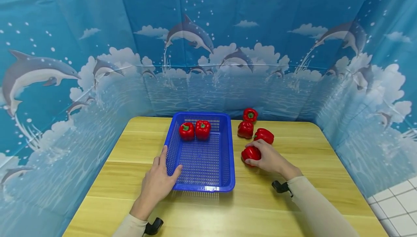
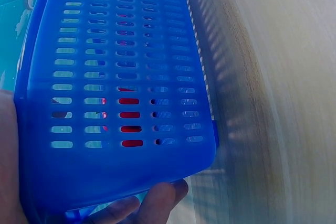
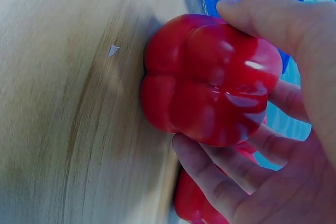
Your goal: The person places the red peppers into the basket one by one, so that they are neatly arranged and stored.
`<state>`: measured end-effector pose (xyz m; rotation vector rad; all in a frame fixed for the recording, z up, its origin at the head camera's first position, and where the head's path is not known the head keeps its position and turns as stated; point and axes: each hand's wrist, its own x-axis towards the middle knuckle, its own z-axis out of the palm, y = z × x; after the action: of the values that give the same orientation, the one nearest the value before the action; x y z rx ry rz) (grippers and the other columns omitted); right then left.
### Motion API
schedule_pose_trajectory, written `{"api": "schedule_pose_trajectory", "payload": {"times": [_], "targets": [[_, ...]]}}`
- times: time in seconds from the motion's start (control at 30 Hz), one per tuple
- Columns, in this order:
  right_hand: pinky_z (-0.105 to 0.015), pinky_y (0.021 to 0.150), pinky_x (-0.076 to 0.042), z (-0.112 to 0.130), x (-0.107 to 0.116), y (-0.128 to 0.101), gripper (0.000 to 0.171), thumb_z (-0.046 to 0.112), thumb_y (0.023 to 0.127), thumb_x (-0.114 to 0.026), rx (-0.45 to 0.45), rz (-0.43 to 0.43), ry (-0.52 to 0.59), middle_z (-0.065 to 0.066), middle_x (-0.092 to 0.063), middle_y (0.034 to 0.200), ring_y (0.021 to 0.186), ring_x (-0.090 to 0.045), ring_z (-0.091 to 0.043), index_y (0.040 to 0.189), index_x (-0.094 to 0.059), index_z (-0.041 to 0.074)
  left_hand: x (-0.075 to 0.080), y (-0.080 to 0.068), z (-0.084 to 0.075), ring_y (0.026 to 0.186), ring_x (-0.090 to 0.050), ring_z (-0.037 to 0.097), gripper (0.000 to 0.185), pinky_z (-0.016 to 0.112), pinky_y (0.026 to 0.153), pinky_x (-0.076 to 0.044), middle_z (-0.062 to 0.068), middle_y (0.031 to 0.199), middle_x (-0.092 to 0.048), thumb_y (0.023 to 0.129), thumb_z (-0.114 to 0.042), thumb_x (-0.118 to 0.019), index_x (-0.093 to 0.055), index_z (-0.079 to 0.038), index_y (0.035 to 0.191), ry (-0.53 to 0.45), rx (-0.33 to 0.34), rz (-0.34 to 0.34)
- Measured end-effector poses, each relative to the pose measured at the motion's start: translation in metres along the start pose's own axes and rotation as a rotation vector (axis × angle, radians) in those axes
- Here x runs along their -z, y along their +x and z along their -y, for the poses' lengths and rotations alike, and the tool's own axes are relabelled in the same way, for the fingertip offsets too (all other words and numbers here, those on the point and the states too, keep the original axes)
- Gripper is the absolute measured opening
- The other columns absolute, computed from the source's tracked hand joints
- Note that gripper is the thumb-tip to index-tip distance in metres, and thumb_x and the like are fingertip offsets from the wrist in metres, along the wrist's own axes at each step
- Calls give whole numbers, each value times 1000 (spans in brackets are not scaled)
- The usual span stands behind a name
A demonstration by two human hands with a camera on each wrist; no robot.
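Note:
A blue plastic basket (image 1: 199,188) with slotted walls stands on the table, holding two red bell peppers, one at the left (image 1: 187,132) and one beside it (image 1: 203,130). My left hand (image 1: 158,181) holds the basket at its near left corner, thumb over the rim and fingers along the outer left side; the left wrist view shows fingertips (image 2: 157,200) past the corner. To the right of the basket, my right hand (image 1: 268,159) grips another red bell pepper (image 3: 210,80) between thumb and fingers. The right wrist view shows its lobed end.
Beyond my right hand lie three more red bell peppers: a near one (image 1: 264,135), a middle one (image 1: 245,129) and a far one (image 1: 250,115). The wooden table (image 1: 130,179) meets a blue dolphin-print curtain (image 1: 202,84) at its back and sides.

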<state>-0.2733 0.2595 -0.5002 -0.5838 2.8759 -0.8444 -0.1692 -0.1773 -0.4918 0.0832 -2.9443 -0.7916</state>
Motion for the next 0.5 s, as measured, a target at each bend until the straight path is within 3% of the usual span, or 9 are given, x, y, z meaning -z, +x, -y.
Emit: {"api": "schedule_pose_trajectory", "payload": {"times": [0.5], "targets": [[-66, 108, -68, -1, -2, 0, 57, 37, 102, -92, 13, -26, -21, -20, -69, 151, 134, -69, -44, 149, -73, 11, 1, -1, 1, 81, -67, 31, 103, 42, 62, -61, 32, 163, -59, 112, -59, -72, -19, -13, 188, 0, -6, -9]]}}
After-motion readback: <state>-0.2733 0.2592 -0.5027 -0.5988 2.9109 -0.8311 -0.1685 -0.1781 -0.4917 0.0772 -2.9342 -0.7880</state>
